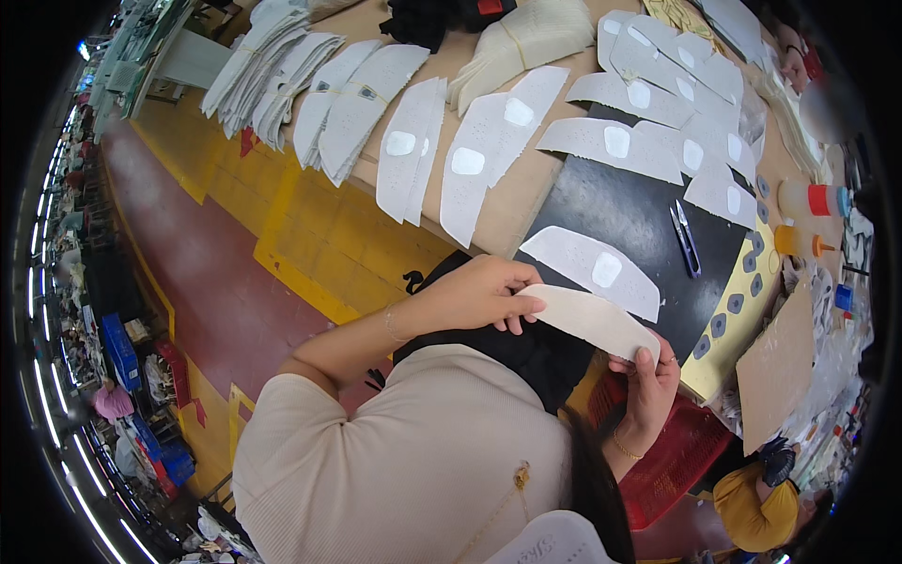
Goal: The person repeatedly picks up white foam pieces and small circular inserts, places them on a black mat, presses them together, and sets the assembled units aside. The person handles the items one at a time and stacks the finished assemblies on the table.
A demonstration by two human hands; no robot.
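Between left hand [490, 293] and right hand [650, 378]: one cream panel [587, 313], up by both ends!
Left fingers: closed in a pinch, thumb over the panel's left end.
Right fingers: nipped together too, thumb upon its right tip.
Panel's look: long, slim, softly arched, rounded at the ends, matt and plain on the face we see.
Just beyond the fingers: a white panel [564, 252] wearing a shiny patch [606, 270], along the black mat [611, 205].
Farther past the right fingers: snips [692, 252], dark-handled.
Below the right fingers: red basket [672, 465].
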